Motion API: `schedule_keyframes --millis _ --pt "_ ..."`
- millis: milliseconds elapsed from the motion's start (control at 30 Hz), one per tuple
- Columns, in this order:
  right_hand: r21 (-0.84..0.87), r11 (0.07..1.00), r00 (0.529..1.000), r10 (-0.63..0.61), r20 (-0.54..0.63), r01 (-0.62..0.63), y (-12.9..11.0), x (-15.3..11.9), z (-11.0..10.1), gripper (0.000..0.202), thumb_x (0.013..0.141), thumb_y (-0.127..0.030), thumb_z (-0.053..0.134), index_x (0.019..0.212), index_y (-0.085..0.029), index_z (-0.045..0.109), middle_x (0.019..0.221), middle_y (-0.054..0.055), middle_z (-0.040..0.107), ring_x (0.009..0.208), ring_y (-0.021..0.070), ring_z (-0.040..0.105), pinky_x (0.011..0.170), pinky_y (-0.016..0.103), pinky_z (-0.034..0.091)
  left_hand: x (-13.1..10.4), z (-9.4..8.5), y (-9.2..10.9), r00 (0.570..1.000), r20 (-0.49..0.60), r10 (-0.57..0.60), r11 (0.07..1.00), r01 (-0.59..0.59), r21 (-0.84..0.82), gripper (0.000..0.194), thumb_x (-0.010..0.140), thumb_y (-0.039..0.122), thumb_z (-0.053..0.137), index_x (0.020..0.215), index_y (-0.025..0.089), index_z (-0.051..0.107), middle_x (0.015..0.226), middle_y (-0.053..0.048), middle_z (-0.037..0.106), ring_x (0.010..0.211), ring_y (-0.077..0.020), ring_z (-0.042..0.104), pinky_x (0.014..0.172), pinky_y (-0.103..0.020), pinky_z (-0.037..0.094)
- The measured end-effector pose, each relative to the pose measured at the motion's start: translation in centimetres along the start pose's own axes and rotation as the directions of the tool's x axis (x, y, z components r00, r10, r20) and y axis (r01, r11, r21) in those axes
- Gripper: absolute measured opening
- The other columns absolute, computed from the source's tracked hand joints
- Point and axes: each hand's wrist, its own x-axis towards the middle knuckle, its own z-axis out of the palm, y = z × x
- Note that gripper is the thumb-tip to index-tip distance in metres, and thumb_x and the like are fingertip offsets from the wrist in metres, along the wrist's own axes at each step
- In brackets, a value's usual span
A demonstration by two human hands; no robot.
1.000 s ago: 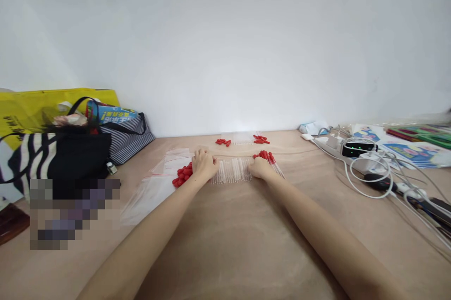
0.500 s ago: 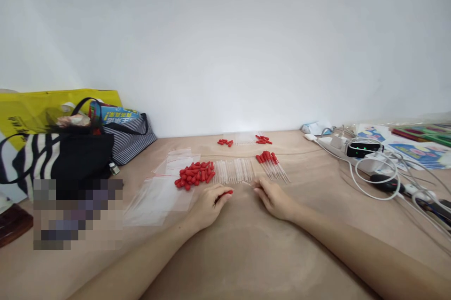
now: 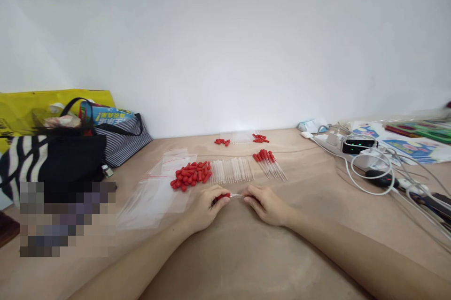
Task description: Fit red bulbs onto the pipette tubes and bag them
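Note:
My left hand [image 3: 207,207] is closed around a red rubber dropper bulb [image 3: 224,195], whose open end points right. Between the fingers of my right hand [image 3: 265,203] is a clear dropper tube [image 3: 237,195], lying level with its left end at the bulb's mouth. How deep the tube sits in the bulb I cannot tell. Just beyond my hands lies a row of clear tubes [image 3: 230,171], with a pile of loose red bulbs [image 3: 190,175] to its left. Several droppers with red bulbs on their tubes [image 3: 270,164] lie to the right of the row.
Clear plastic bags [image 3: 148,203] lie left of the bulbs. Farther back are small groups of red bulbs [image 3: 221,142]. A black bag [image 3: 73,159] and a striped bag [image 3: 121,135] stand left; a power strip with cables [image 3: 366,161] and printed sheets [image 3: 416,150] lie right.
My right hand has brought the tube left to the bulb in my left hand, where the two now meet. The whole view has shifted slightly.

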Motion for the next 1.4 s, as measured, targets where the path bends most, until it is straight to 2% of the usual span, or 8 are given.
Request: schedule_keyframes --millis 200,433,567,800,967,1067,1400 --pt "-0.083 0.996 1.0 -0.02 0.016 0.021 0.0 0.0 -0.1 0.016 0.084 -0.02 0.038 0.086 -0.019 0.054 0.078 0.003 0.061 0.071 0.0132 0.055 0.062 0.022 0.04 0.0 0.1 0.2 1.0 0.014 -0.021 1.0 0.021 -0.021 0.018 0.082 0.024 0.045 0.08 0.018 0.062 0.072 -0.001 0.061 0.067 -0.0137 0.054 0.061 -0.024 0.041" --pt "-0.287 0.95 0.992 -0.105 0.075 0.122 0.2 0.0 -0.7 0.022 0.085 -0.023 0.037 0.091 -0.02 0.058 0.082 0.003 0.064 0.07 0.014 0.058 0.057 0.022 0.035 0.0 0.1 0.6 0.998 0.062 0.006 1.0 -0.007 0.024 0.017 0.08 0.023 0.047 0.077 0.017 0.062 0.072 -0.002 0.061 0.066 -0.0139 0.055 0.061 -0.024 0.041" --pt "-0.358 0.92 0.987 -0.141 0.078 0.16 0.0 0.0 -0.7 0.023 0.084 -0.02 0.037 0.091 -0.019 0.059 0.079 0.004 0.064 0.065 0.0132 0.057 0.052 0.022 0.032 0.0 0.1 0.7 0.998 0.05 0.036 0.998 -0.039 0.054 0.016 0.08 0.022 0.047 0.075 0.017 0.061 0.071 -0.002 0.061 0.066 -0.0139 0.055 0.061 -0.024 0.041" --pt "-0.241 0.965 0.993 -0.096 0.062 0.108 0.0 0.2 -0.4 0.021 0.085 -0.023 0.037 0.084 -0.02 0.058 0.072 0.001 0.062 0.062 0.011 0.054 0.054 0.02 0.032 -0.1 0.3 0.7 0.997 0.006 0.075 0.994 -0.075 0.076 0.019 0.082 0.022 0.044 0.074 0.016 0.061 0.067 -0.002 0.06 0.062 -0.0129 0.053 0.057 -0.023 0.039" --pt "-0.398 0.904 0.987 -0.147 0.06 0.159 0.1 0.0 -0.1 0.022 0.085 -0.023 0.036 0.083 -0.018 0.058 0.073 0.002 0.061 0.057 0.01 0.051 0.049 0.022 0.025 -0.1 0.4 0.5 0.993 0.047 0.109 0.989 -0.113 0.093 0.019 0.082 0.021 0.043 0.075 0.015 0.06 0.069 -0.002 0.06 0.064 -0.0131 0.054 0.059 -0.022 0.04" --pt "-0.429 0.886 0.984 -0.171 0.047 0.174 0.1 -0.1 0.2 0.022 0.085 -0.022 0.036 0.082 -0.017 0.057 0.072 0.002 0.059 0.055 0.0095 0.049 0.048 0.023 0.024 -0.2 0.5 0.5 0.992 0.049 0.116 0.988 -0.12 0.1 0.019 0.083 0.022 0.043 0.075 0.015 0.059 0.069 -0.002 0.059 0.064 -0.0131 0.054 0.059 -0.022 0.04" --pt "-0.25 0.953 0.985 -0.164 0.044 0.17 0.0 0.2 0.9 0.023 0.086 -0.02 0.034 0.08 -0.017 0.057 0.07 0.003 0.058 0.063 0.0116 0.052 0.055 0.021 0.034 -0.2 0.6 0.7 0.985 0.067 0.157 0.984 -0.162 0.072 0.018 0.083 0.02 0.043 0.075 0.013 0.058 0.07 -0.003 0.059 0.065 -0.0132 0.054 0.06 -0.022 0.04"
